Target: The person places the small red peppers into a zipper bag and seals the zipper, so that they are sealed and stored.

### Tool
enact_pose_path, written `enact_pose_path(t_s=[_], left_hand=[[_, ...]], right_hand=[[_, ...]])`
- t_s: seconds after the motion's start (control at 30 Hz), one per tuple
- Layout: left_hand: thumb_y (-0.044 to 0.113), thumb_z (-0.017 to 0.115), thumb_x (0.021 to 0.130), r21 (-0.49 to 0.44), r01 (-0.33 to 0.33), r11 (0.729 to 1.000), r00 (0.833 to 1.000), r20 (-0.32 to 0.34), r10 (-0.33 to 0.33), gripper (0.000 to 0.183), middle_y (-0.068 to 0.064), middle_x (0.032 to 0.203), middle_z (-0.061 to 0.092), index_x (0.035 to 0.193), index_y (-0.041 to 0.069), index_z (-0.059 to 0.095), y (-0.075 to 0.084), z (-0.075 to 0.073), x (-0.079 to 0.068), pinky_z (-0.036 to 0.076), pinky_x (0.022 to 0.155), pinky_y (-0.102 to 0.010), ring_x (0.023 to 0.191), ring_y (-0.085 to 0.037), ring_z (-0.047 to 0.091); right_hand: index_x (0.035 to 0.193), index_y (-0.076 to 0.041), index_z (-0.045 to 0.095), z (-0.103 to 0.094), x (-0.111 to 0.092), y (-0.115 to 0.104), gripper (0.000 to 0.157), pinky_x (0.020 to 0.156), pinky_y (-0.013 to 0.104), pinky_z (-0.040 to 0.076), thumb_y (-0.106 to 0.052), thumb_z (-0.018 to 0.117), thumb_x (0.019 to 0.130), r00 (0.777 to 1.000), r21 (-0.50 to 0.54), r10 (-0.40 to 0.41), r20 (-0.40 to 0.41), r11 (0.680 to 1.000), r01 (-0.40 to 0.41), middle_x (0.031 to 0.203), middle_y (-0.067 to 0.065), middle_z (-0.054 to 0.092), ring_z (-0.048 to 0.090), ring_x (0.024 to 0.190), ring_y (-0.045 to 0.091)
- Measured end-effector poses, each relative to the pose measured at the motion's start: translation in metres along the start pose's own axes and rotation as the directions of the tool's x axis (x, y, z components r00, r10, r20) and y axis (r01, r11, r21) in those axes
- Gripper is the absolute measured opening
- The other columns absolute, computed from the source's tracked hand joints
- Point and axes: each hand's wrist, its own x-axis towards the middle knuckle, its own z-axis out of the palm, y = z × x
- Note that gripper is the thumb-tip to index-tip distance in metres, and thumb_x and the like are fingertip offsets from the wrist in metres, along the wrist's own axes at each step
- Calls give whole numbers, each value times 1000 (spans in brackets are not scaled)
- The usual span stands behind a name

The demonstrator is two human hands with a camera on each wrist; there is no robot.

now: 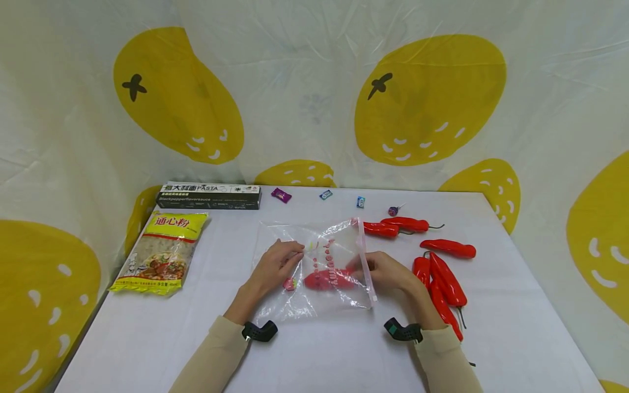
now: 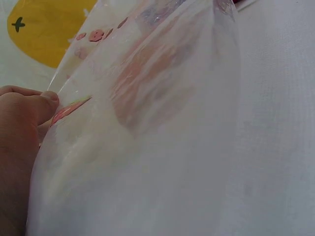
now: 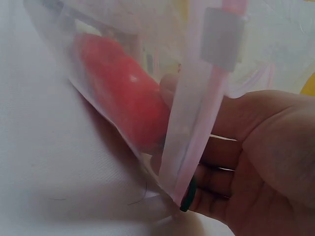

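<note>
A clear zip bag (image 1: 304, 308) with red printed lettering lies in front of me, its pink-edged mouth facing right. My left hand (image 1: 275, 265) pinches the upper film of the bag between thumb and fingertips. My right hand (image 1: 390, 270) reaches through the mouth and holds a red chili pepper (image 1: 329, 279) by its stem end. Seen through the plastic in the right wrist view, the pepper (image 3: 123, 91) is inside the bag, and its green stem (image 3: 188, 196) shows by my fingers. The grey zip slider (image 3: 221, 39) sits on the pink seal.
Several red chili peppers (image 1: 447, 278) lie to the right, with more behind the bag's mouth. Small wrapped candies (image 1: 281, 195) and a lollipop (image 1: 393, 210) line the back. At left are a pasta box (image 1: 208, 203) and a yellow pasta packet (image 1: 164, 256).
</note>
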Motion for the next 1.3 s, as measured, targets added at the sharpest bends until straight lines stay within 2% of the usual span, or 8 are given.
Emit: enact_pose_path(t_s=[0.13, 0.33, 0.43, 0.57, 0.73, 0.83, 1.07, 1.3], left_hand=[[31, 55, 94, -2, -1, 1000, 1000, 4, 1, 20, 6, 115, 66, 110, 23, 64, 0, 0, 0, 32, 112, -51, 115, -14, 58], [29, 57, 93, -9, -32, 999, 999, -18, 32, 18, 5, 112, 68, 107, 21, 65, 0, 1, 1, 33, 110, -54, 110, -15, 60], [29, 57, 93, -10, -25, 1000, 1000, -10, 25, 19, 4, 112, 68, 107, 21, 66, 0, 1, 2, 33, 111, -53, 110, -15, 60], [29, 57, 93, -10, -23, 1000, 1000, -9, 23, 20, 4, 112, 68, 108, 20, 66, 0, 0, 2, 32, 111, -54, 110, -15, 60], [28, 58, 92, -7, -41, 999, 999, -30, 41, 19, 3, 111, 68, 107, 20, 66, 0, 1, 2, 33, 109, -56, 110, -16, 61], [29, 58, 92, -5, -37, 999, 999, -27, 37, 19, 4, 112, 68, 107, 20, 66, 0, 1, 2, 33, 110, -55, 111, -16, 60], [30, 56, 93, -1, -14, 1000, 1000, -10, 14, 20, 4, 113, 67, 109, 21, 65, -1, 1, 1, 32, 111, -53, 113, -15, 59], [30, 57, 93, 2, -10, 1000, 1000, -7, 10, 20, 4, 112, 68, 109, 22, 65, -1, 2, 0, 32, 111, -53, 113, -15, 59]], right_hand=[[111, -24, 67, 0, 0, 0, 34, 82, 31, 56, -38, 71, 80, 1000, 14, -8, 8, 1000, 8, 105, -4, 69, 62, 96, 16], [110, -22, 67, 0, 1, -3, 32, 81, 30, 56, -37, 71, 81, 1000, 90, -20, 2, 996, 19, 103, -2, 69, 61, 96, 18], [109, -21, 68, 2, 3, -4, 29, 82, 30, 55, -33, 70, 83, 999, 131, -35, 7, 991, 34, 103, 0, 70, 61, 98, 20], [108, -21, 68, 8, 6, -3, 25, 82, 27, 53, -26, 69, 84, 994, 145, -89, 63, 986, 79, 102, -2, 70, 62, 97, 19], [107, -19, 70, 13, 7, -4, 21, 80, 25, 54, -21, 67, 86, 975, 138, -165, 145, 980, 145, 98, -1, 72, 63, 92, 14], [106, -17, 71, 15, 7, -4, 21, 79, 26, 54, -22, 66, 87, 973, 146, -163, 162, 979, 140, 98, 1, 72, 63, 91, 14], [108, -20, 69, 17, 8, -3, 27, 79, 26, 54, -28, 71, 82, 979, 129, -98, 180, 989, 75, 102, -1, 69, 57, 99, 17], [107, -24, 70, 16, 8, 1, 24, 77, 27, 55, -25, 70, 83, 972, 123, -129, 197, 987, 107, 99, -5, 71, 60, 95, 16]])
